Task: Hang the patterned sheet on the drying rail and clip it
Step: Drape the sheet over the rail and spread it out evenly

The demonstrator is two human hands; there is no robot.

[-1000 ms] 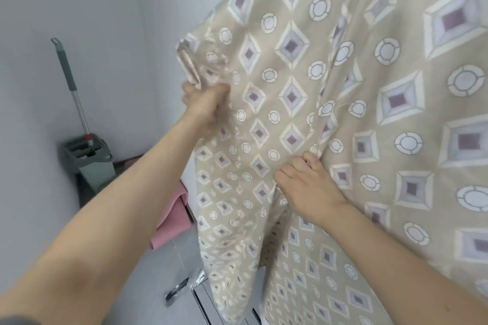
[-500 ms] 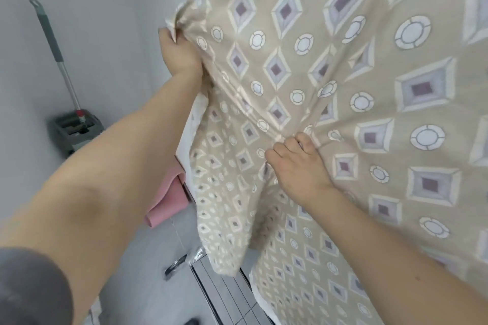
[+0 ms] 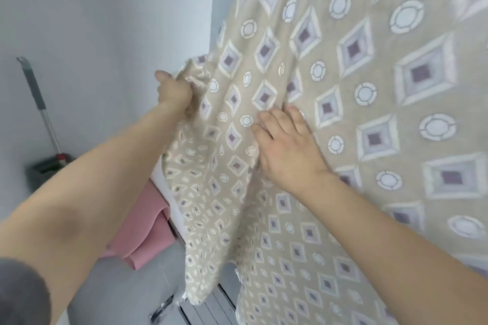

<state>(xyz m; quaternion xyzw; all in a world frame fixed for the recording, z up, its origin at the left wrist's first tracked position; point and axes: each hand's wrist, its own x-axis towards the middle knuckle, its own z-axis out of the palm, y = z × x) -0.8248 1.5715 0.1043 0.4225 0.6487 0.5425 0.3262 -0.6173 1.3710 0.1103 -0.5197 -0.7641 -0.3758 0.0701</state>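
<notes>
Now your left hand [image 3: 174, 92] grips the bunched edge of the patterned sheet [image 3: 369, 103], which hangs from above (rail out of view) with its length running downward, while your right hand [image 3: 287, 150] rests nearby, fingers spread flat on its face.

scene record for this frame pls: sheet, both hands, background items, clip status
sheet: patterned sheet hangs in front, beige with diamonds and circles
left hand: left hand grips a bunched edge of the sheet
right hand: right hand lies flat on the sheet, fingers straight
background: mop against the wall; pink cloth low, beside the sheet
rail: not visible
clip: none visible
</notes>
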